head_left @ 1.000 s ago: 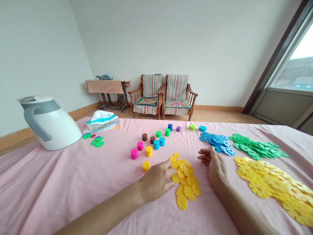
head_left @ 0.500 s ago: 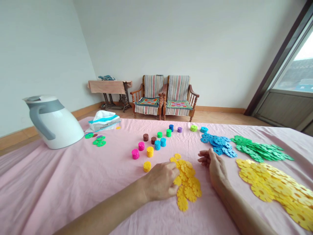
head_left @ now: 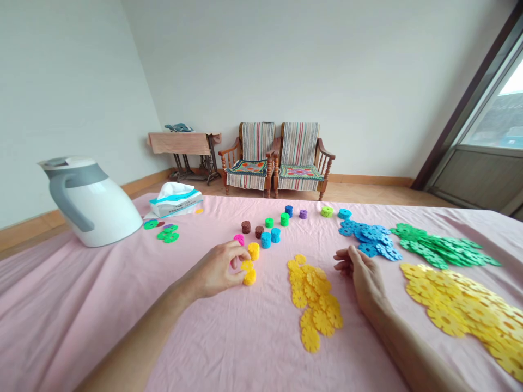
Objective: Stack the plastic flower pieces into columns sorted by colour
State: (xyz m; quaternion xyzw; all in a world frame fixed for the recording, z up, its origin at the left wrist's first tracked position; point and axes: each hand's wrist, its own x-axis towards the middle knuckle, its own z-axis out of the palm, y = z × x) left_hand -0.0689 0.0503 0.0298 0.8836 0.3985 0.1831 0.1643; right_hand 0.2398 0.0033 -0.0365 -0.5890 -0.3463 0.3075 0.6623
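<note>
Left hand (head_left: 223, 268)'s pinching a yellow disc (head_left: 247, 265) by its edge — probably keeps fingers clear of the short yellow stack (head_left: 249, 279) beneath, left of the loose yellow pile (head_left: 322, 323). From here, can't tell if they touch. Right hand (head_left: 363, 275)'s loosely curled, empty-looking — right of that pile.

Bright, soft daylt; window (head_left: 504, 121) at R part blown out; faint shadows; edges stretched, kettle (head_left: 104, 207) skewed.

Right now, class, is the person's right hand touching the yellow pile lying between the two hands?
Apart: the head view shows a strip of pink cloth between the right hand and the yellow pile.
</note>
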